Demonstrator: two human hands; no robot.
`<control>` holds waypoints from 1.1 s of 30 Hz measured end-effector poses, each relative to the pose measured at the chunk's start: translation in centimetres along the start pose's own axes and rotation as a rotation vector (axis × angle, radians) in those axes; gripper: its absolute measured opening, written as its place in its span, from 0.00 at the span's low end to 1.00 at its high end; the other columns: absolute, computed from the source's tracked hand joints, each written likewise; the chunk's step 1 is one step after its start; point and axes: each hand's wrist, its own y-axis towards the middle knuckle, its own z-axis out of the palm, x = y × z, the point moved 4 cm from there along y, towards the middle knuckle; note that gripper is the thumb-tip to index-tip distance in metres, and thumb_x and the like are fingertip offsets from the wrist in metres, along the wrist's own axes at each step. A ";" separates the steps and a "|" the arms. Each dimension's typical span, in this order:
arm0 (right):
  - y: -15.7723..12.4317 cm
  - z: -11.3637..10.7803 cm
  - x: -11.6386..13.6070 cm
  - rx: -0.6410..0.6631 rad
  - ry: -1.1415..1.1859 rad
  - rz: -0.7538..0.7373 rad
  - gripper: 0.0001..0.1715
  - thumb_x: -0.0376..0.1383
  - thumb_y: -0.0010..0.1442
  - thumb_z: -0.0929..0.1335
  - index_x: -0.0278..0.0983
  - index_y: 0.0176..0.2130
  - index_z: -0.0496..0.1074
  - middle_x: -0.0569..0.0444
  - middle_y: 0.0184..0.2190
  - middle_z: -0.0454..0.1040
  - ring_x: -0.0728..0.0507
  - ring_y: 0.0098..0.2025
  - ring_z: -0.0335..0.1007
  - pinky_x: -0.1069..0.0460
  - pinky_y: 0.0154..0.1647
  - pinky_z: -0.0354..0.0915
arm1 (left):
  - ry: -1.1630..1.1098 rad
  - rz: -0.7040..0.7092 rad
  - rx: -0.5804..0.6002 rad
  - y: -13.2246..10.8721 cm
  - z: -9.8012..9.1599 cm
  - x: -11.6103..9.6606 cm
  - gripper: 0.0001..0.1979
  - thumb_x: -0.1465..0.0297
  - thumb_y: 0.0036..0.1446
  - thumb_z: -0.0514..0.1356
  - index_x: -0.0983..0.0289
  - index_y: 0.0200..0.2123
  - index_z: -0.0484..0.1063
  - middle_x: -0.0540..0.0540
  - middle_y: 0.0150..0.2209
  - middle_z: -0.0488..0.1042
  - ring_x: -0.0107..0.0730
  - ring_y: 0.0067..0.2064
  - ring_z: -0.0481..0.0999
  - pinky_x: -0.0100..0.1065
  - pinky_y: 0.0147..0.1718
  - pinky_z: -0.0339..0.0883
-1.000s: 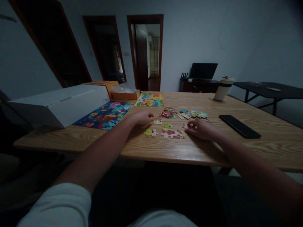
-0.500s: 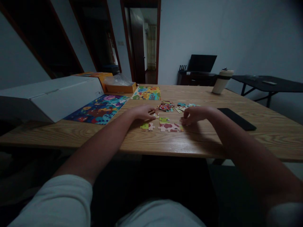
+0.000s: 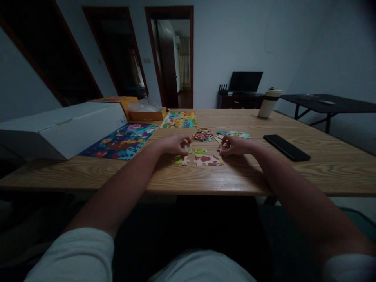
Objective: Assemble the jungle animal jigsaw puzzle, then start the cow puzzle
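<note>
Two hands at a half-built jigsaw on the wooden table (image 3: 323, 172).

The left hand (image 3: 173, 144) pinches a small pale piece (image 3: 187, 149) just above the green piece (image 3: 179, 159). The right hand (image 3: 235, 145) lies curled, fingertips at the upper right corner of the joined cow section (image 3: 208, 159) (whether it grips anything cannot be told). Loose pieces (image 3: 202, 135) lie just beyond, and a phone (image 3: 286, 147) lies to the right.

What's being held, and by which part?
The left hand seems to pinch a puzzle piece by its edge; for the right hand it cannot be told.
</note>
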 end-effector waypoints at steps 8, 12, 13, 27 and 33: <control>-0.4 0.0 1.8 -0.039 0.005 -0.127 0.20 0.46 0.54 0.72 0.40 0.44 0.72 0.52 0.36 0.78 0.44 0.33 0.72 0.52 0.33 0.64 | -0.161 0.024 0.085 0.0 -0.7 0.9 0.22 0.62 0.54 0.60 0.63 0.52 0.71 0.56 0.46 0.77 0.34 0.43 0.76 0.31 0.39 0.67; -0.8 0.0 3.3 -0.039 0.064 -0.179 0.15 0.41 0.59 0.68 0.39 0.45 0.71 0.53 0.34 0.78 0.45 0.32 0.72 0.52 0.32 0.64 | -0.248 0.069 0.118 -0.6 -1.5 0.3 0.26 0.59 0.54 0.62 0.62 0.55 0.69 0.56 0.46 0.78 0.33 0.42 0.77 0.29 0.38 0.67; -0.8 0.1 3.5 -0.033 0.063 -0.172 0.15 0.41 0.60 0.67 0.39 0.46 0.71 0.52 0.34 0.78 0.45 0.32 0.72 0.52 0.33 0.65 | -0.235 0.063 0.109 -0.6 -1.7 0.4 0.26 0.59 0.54 0.62 0.63 0.54 0.69 0.56 0.46 0.78 0.33 0.42 0.77 0.29 0.38 0.67; -1.9 1.8 7.2 0.026 -0.074 -0.440 0.28 0.53 0.53 0.73 0.40 0.48 0.78 0.47 0.48 0.76 0.39 0.45 0.73 0.46 0.48 0.66 | 0.241 -0.126 0.216 -2.4 -1.3 -0.6 0.36 0.44 0.35 0.69 0.55 0.48 0.77 0.57 0.51 0.75 0.46 0.49 0.72 0.35 0.43 0.63; -1.3 2.1 6.5 0.016 -0.097 -0.427 0.29 0.56 0.53 0.72 0.39 0.45 0.79 0.47 0.45 0.77 0.40 0.42 0.73 0.48 0.42 0.67 | 0.166 -0.151 0.297 -2.0 -0.1 -1.2 0.26 0.51 0.40 0.69 0.59 0.41 0.78 0.52 0.37 0.80 0.37 0.36 0.75 0.31 0.31 0.60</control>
